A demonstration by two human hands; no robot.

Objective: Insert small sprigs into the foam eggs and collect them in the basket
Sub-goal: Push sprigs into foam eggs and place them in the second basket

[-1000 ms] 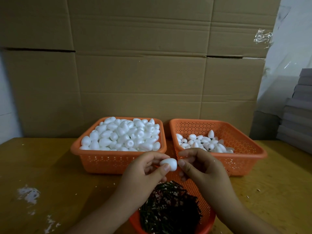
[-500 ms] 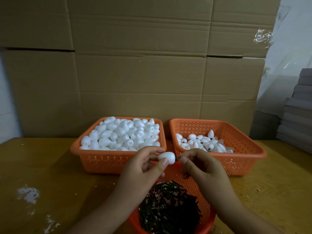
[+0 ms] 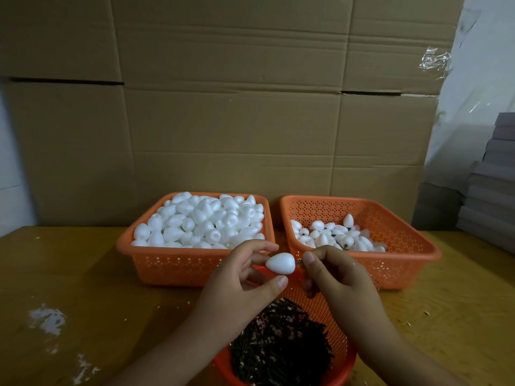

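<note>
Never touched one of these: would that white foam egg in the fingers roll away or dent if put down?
Probably light: the left hand holds the foam egg by fingertips alone. Its rounded shape looks apt to roll. Foam likely dents easily; the right hand seems to push a sprig in.

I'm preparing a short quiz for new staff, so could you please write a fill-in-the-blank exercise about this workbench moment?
1. The left hand holds a single white foam ____ between its fingertips.
2. The right hand pinches a thin sprig at the held piece's ____ end.
3. The left basket is heaped, while the right basket is only partly ____.
4. The dark sprigs lie in the basket ____ to the person.

Missing words: egg; right; filled; nearest
</note>
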